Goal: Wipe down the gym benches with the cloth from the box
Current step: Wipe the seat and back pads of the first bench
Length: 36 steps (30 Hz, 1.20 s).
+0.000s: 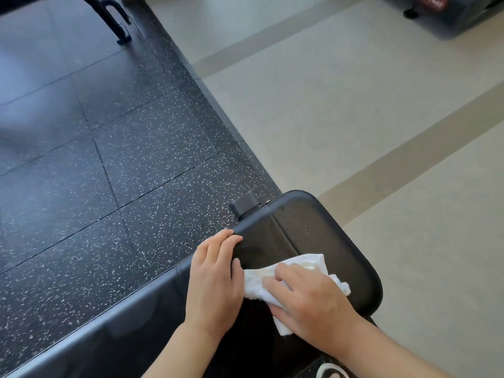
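Right hand (308, 301) presses crumpled white cloth (297, 271) flat-fingered onto black bench pad (327, 236). Left hand (215, 279) grips pad's left edge, fingers curled over it. Speckled rubber floor (109, 148) beside bench.

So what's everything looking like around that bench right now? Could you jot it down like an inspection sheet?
Surface: black padded bench, seam across the pad, faint smears.
Job's things: white cloth crumpled on the pad; box not in view.
Clutter: nothing seen.
Hands: left hand grips the bench's edge; right hand presses the cloth flat, fingers fairly straight.
Cables: nothing seen.
Surroundings: speckled black rubber flooring, beige floor with darker stripes, black equipment frame at the top left.
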{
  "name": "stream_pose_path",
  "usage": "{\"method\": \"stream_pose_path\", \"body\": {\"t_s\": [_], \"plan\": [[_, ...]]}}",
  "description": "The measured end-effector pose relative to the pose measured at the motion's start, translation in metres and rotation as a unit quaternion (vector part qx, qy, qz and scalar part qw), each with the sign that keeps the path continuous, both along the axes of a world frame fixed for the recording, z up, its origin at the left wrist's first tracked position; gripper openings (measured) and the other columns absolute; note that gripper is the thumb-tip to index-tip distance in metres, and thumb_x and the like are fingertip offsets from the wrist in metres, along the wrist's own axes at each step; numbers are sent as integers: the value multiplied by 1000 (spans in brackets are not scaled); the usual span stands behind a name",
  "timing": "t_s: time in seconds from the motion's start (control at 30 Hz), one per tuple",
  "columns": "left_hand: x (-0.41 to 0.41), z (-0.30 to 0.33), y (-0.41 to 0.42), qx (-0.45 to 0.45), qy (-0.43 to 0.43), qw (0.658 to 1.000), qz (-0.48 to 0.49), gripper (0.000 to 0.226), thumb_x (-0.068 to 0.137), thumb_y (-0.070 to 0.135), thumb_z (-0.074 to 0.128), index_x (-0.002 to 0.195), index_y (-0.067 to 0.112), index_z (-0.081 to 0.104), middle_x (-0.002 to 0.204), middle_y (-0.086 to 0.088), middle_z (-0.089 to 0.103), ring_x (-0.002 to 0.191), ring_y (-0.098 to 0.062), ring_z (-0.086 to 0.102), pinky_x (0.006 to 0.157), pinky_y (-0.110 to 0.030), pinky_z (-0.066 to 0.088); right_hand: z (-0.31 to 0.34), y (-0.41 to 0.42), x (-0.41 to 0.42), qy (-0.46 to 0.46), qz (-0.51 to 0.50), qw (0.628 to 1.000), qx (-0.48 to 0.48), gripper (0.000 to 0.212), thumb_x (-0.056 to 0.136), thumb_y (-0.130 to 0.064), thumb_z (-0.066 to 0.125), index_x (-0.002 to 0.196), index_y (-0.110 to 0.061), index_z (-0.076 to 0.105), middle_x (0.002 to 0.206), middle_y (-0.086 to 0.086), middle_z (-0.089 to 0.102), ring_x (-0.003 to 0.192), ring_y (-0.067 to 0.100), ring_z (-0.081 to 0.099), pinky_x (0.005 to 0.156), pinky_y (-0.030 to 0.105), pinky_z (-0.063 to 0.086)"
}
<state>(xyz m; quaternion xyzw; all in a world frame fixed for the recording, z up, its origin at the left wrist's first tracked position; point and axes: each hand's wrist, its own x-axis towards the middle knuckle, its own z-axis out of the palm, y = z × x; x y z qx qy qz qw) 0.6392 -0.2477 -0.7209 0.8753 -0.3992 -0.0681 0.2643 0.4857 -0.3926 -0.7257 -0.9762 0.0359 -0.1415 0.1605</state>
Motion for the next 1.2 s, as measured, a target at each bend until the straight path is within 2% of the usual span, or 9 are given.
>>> {"method": "stream_pose_path", "body": {"t_s": [0.23,0.37,0.53,0.63,0.73,0.83,1.0,1.1,1.2], "plan": [[-3,-13,2,15,-29,999,19,44,99,19,37,136,14,60,145,2,55,131,-21,48,119,-20,27,3,2,38,-15,-63,997,29,9,85,-26,66,91,-20,65,88,-3,56,69,17,52,58,31,45],[-6,-14,0,42,-55,998,6,44,98,12,39,139,9,56,146,-4,53,130,-27,50,118,-34,34,0,0,3,-3,-16,999,32,8,85,-26,66,88,-22,61,85,-4,51,67,16,48,58,34,47],[-11,-9,-4,62,-76,995,10,45,101,22,43,142,9,58,143,-5,56,127,-28,51,114,-43,42,10,-28,-53,6,91,996,-16,9,85,-25,68,82,-23,59,79,-6,50,64,14,46,57,31,45],[-13,-3,-10,75,-70,994,37,46,98,28,44,136,11,62,137,-3,59,116,-28,53,106,-45,45,21,-37,-59,16,98,994,-49,9,81,-24,73,79,-25,64,74,-8,51,61,12,45,57,25,35],[-12,5,-29,89,-53,990,94,44,93,38,47,128,18,63,127,2,61,108,-27,50,98,-48,47,28,-45,-46,-20,27,999,-40,2,81,-21,71,79,-23,71,75,-6,55,66,13,46,60,22,27],[-9,5,-46,112,-46,984,131,48,90,41,46,129,21,64,122,2,61,109,-29,53,95,-48,44,30,-65,-21,-44,-96,993,48,12,91,-25,66,94,-16,73,89,-1,60,75,19,58,54,28,50],[-15,-1,-50,111,-40,979,169,48,91,39,47,133,23,65,127,-2,58,117,-32,50,101,-52,43,14,-73,4,-14,-167,984,51,13,90,-22,73,101,-15,74,93,3,62,82,24,63,60,39,55],[-19,-1,-52,110,-34,977,177,49,93,39,45,135,23,64,130,-5,57,119,-34,50,106,-53,43,6,-59,-21,1,-159,985,59,15,94,-28,63,105,-22,72,96,-5,60,85,18,60,64,28,50],[-21,-1,-54,112,-32,976,185,47,93,36,47,134,21,65,130,-8,57,120,-36,51,108,-54,42,-2,-45,-64,13,-157,985,66,20,93,-29,59,107,-26,71,98,-11,57,82,13,56,64,16,35]]}}
